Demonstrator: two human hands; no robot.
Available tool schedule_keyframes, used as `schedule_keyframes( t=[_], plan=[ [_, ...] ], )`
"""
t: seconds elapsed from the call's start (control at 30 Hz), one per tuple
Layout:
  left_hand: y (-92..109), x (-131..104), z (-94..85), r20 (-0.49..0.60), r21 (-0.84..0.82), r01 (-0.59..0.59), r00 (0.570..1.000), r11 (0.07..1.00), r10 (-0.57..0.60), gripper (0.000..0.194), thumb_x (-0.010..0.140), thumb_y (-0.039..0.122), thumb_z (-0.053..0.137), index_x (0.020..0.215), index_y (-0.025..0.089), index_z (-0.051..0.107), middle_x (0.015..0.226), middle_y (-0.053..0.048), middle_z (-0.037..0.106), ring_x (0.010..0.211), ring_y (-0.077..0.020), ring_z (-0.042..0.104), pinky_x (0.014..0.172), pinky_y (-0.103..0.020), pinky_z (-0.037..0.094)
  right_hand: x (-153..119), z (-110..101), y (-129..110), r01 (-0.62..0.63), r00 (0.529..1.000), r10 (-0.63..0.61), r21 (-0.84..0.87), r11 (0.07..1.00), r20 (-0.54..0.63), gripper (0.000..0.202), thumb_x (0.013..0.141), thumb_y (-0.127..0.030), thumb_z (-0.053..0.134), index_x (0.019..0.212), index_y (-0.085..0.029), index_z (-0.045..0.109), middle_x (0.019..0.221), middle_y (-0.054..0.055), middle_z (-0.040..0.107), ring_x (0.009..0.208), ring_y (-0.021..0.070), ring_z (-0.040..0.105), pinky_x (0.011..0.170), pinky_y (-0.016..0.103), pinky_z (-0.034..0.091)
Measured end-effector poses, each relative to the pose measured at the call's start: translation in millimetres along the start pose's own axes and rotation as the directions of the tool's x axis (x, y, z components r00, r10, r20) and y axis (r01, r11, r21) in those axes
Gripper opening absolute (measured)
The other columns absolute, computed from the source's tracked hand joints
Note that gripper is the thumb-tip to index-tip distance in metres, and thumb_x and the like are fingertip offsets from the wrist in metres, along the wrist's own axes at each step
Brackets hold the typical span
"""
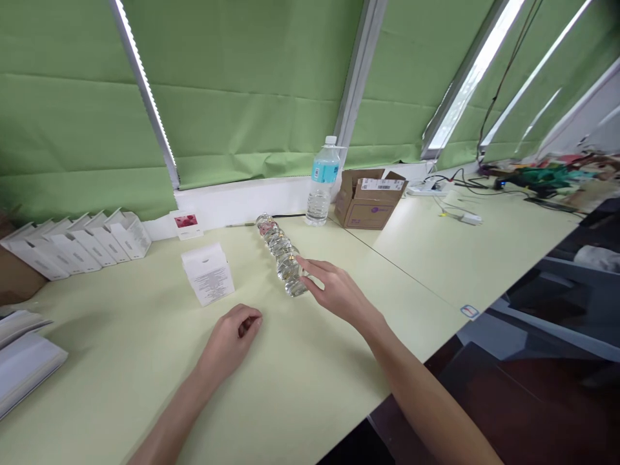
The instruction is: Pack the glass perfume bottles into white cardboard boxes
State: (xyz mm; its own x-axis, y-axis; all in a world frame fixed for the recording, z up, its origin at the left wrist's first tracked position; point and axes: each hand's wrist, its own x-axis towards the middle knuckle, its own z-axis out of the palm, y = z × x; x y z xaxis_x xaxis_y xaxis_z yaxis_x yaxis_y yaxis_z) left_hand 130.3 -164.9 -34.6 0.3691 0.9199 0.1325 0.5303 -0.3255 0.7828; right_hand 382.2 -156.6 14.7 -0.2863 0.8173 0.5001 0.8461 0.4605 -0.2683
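A line of several clear glass pieces (279, 247) runs across the table, from near the wall toward me. At its near end, my right hand (334, 289) has its thumb and fingertips around the side of a glass piece (294, 286). My left hand (237, 332) rests on the table with curled fingers; whether anything is inside cannot be made out. Between my left hand and the wall stands a white box (208, 274) with printed text and its top flap up. Some pinkish content shows in the far end of the glass line.
A water bottle (320, 187) and an opened cardboard box (371, 203) stand at the back. Several white boxes (80, 242) line the back left, near a small picture card (187, 223). White books (29, 365) lie at the left edge. Cables and a white adapter (469, 219) are farther right.
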Motion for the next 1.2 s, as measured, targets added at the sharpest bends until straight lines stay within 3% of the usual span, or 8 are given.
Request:
schedule_keyframes(
  t=[0.33,0.73,0.83,0.97,1.1,1.2],
  plan=[
    [1.1,0.1,-1.1,0.016,0.036,-0.001,1.0,0.999,0.0,0.021,0.087,0.035,0.045,0.088,0.023,0.062,0.09,-0.002,0.063,0.07,-0.0144,0.055,0.064,-0.027,0.044,2.2,8.4,6.4,-0.043,0.999,0.044,0.044,0.998,-0.014,0.039,0.095,-0.024,0.041,0.132,-0.029,0.052,0.108,0.004,0.069,0.095,0.0197,0.064,0.083,0.029,0.047],
    [1.9,-0.8,-1.0,0.019,0.02,0.004,1.0,1.0,-0.004,0.02,0.088,0.035,0.044,0.088,0.023,0.061,0.092,-0.002,0.062,0.072,-0.0149,0.055,0.066,-0.028,0.044,3.5,15.2,4.5,-0.13,0.99,0.13,-0.004,0.991,-0.058,0.031,0.091,-0.029,0.049,0.119,-0.028,0.063,0.099,0.004,0.072,0.084,0.0191,0.064,0.074,0.029,0.047],
    [0.1,-0.1,-0.3,0.015,0.022,-0.007,1.0,1.0,0.007,0.02,0.088,0.034,0.045,0.088,0.023,0.062,0.091,-0.001,0.062,0.072,-0.0147,0.055,0.065,-0.028,0.044,2.6,15.3,3.6,-0.131,0.99,0.131,0.017,0.991,-0.041,0.033,0.091,-0.03,0.049,0.123,-0.028,0.06,0.099,0.003,0.071,0.088,0.0195,0.062,0.076,0.029,0.046],
    [-3.2,0.5,1.0,0.005,0.015,-0.019,1.0,1.0,0.019,0.019,0.089,0.033,0.045,0.088,0.024,0.062,0.091,-0.001,0.062,0.072,-0.014,0.055,0.065,-0.028,0.044,2.3,15.1,1.6,-0.194,0.981,0.195,0.03,0.981,-0.025,0.05,0.084,-0.04,0.058,0.132,-0.027,0.047,0.103,0.005,0.067,0.095,0.0229,0.057,0.075,0.032,0.045],
    [-4.2,0.0,2.4,0.0,0.003,-0.035,0.999,0.999,0.035,0.018,0.089,0.032,0.045,0.088,0.024,0.062,0.091,-0.001,0.062,0.072,-0.0134,0.055,0.065,-0.027,0.044,3.3,15.5,5.0,-0.254,0.964,0.251,0.018,0.967,0.088,0.035,0.08,-0.047,0.061,0.103,-0.022,0.058,0.096,0.005,0.064,0.085,0.0218,0.057,0.066,0.029,0.041],
    [-2.8,-0.9,1.7,-0.008,-0.001,-0.055,0.998,0.998,0.055,0.018,0.09,0.031,0.045,0.087,0.023,0.062,0.09,-0.001,0.062,0.072,-0.013,0.055,0.065,-0.027,0.044,3.9,14.7,10.0,-0.277,0.949,0.268,0.03,0.961,0.164,0.028,0.08,-0.048,0.059,0.085,-0.02,0.055,0.085,0.004,0.062,0.07,0.0171,0.055,0.057,0.026,0.036]
  ],
)
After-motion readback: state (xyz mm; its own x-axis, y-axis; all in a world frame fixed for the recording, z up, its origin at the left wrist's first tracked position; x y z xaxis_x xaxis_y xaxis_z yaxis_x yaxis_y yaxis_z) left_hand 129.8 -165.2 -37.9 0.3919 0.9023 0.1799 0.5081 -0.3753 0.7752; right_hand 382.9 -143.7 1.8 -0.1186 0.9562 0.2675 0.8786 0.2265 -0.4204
